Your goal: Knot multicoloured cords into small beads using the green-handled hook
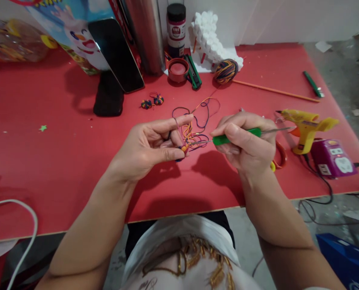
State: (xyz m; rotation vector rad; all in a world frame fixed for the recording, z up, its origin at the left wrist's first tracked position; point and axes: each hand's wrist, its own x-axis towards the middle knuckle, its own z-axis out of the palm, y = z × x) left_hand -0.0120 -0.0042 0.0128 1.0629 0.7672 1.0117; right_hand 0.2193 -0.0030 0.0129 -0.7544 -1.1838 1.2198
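Note:
My left hand pinches a small piece of multicoloured crochet work, with the yarn strand looped over its fingers. My right hand is closed round a green-handled crochet hook, whose metal tip points left into the yarn at my left fingertips. The strand trails back across the red table to a multicoloured yarn ball.
Two tiny finished yarn pieces lie behind my hands. A yellow glue gun, a purple power socket and orange-handled scissors sit at the right. A phone on a stand, a metal flask, a jar and white foam stand at the back.

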